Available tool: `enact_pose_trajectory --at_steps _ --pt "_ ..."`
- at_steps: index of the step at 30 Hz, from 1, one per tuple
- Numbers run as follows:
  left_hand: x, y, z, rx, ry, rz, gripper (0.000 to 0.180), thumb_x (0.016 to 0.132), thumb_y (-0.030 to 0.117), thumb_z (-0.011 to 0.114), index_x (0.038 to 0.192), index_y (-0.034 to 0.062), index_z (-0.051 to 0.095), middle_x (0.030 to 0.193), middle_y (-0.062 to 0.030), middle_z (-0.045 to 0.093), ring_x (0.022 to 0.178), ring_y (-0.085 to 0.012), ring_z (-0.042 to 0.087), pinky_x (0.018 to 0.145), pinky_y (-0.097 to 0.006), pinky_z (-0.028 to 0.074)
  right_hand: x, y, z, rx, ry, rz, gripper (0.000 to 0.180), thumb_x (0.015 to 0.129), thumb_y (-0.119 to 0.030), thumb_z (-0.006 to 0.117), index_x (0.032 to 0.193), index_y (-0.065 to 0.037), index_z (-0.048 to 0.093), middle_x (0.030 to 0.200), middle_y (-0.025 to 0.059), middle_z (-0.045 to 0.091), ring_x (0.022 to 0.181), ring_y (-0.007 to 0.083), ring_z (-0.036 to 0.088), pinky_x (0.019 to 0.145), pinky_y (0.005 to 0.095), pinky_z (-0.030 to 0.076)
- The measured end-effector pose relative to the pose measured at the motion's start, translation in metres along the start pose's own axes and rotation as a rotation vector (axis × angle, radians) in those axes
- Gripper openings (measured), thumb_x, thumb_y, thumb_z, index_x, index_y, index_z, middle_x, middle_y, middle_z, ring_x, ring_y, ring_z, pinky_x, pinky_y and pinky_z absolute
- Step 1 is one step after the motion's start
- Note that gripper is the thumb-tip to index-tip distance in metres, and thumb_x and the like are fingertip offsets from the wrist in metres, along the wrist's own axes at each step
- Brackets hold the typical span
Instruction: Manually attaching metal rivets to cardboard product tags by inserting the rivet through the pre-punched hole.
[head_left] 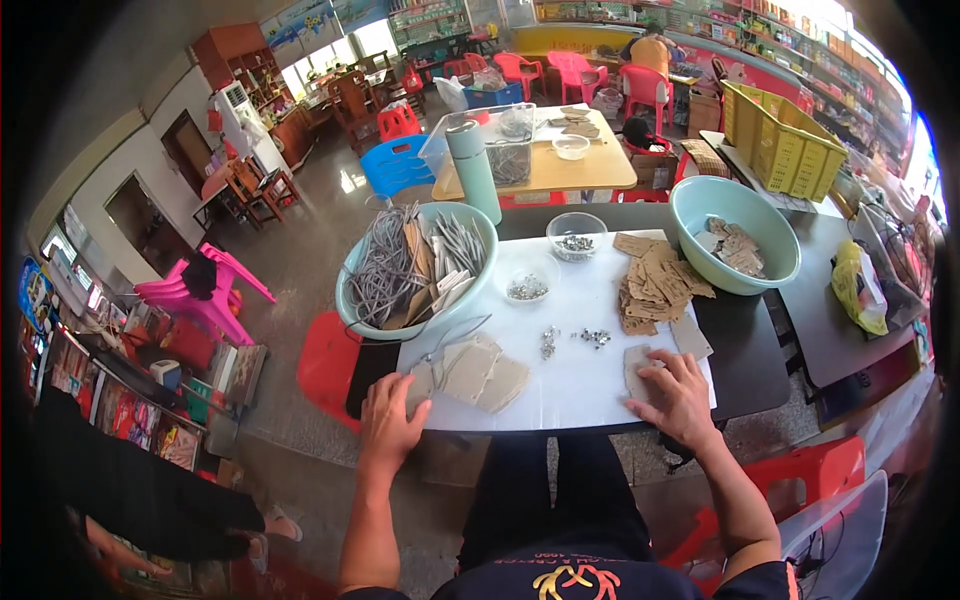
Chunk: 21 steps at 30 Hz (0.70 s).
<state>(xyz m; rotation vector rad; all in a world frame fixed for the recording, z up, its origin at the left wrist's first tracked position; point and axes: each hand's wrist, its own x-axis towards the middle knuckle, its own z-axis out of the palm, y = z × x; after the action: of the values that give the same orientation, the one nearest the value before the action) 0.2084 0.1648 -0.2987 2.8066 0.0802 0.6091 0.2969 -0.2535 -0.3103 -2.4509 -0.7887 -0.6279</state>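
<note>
My left hand [390, 425] rests at the near left edge of the white board [560, 400], its thumb and fingers closed around a small grey card piece [420, 384]. Beside it lie several overlapping grey card pieces [480, 372]. On the right, my right hand [685, 405] grips another grey card piece [635, 370] with curled fingers, flat against the board. Farther back is a pile of brown card pieces [655, 285], with a loose grey card [691, 337] below it. Small metal parts [595, 338] lie in little heaps between my hands.
A pale green basin [488, 245] holds grey cords and card strips; a second basin [790, 255] holds brown pieces. Two clear bowls [578, 225] contain metal parts. A green bottle [472, 170] stands behind. A yellow crate [780, 140] sits back right; a person [650, 52] sits far off.
</note>
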Motion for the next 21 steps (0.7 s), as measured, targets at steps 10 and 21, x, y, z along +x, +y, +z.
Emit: enact_pose_trajectory --at_steps 10,21 --pt "0.063 0.088 -0.029 -0.285 -0.055 0.367 0.031 0.089 0.014 0.068 0.116 0.0014 0.064 0.1 -0.0154 0.069 0.091 -0.0308 0.068 0.079 -0.04 0.053 -0.004 0.007 -0.001 0.018 -0.006 0.023 0.036 0.076 -0.033 0.078 0.1 -0.009 0.067 0.119 0.008 0.062 0.101 0.0311 0.056 0.087 0.0425 0.048" --pt "0.163 0.147 -0.002 -0.031 -0.292 0.349 0.042 0.095 0.024 0.06 0.131 0.0028 0.055 0.097 -0.0153 0.071 0.083 -0.0369 0.069 0.075 -0.046 0.053 -0.006 0.007 0.001 0.039 -0.036 0.045 0.035 0.075 -0.03 0.075 0.102 -0.01 0.066 0.12 0.0073 0.061 0.102 0.0306 0.056 0.088 0.0412 0.048"
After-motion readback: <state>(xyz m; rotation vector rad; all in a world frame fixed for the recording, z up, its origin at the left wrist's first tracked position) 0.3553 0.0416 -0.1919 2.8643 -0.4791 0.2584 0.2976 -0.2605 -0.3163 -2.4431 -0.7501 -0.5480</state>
